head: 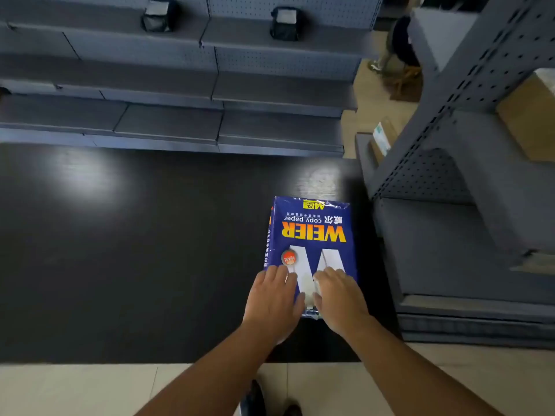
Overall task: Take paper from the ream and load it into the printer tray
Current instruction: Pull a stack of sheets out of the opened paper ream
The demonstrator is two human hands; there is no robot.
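Observation:
A blue ream of copy paper (313,232) with yellow lettering lies flat on the dark table (135,250), near its right end. Both my hands rest on the ream's near end. My left hand (274,301) lies on the near left corner, fingers spread on the wrapper. My right hand (338,298) covers the near right corner, its fingers curled at the wrapper's torn near edge. No printer or tray shows in this view.
Grey metal shelving (180,85) runs along the far side of the table, with two dark wrapped items (285,24) on it. A grey shelf rack (468,205) stands close on the right, holding cardboard boxes (525,115). Pale floor tiles (75,388) lie in front.

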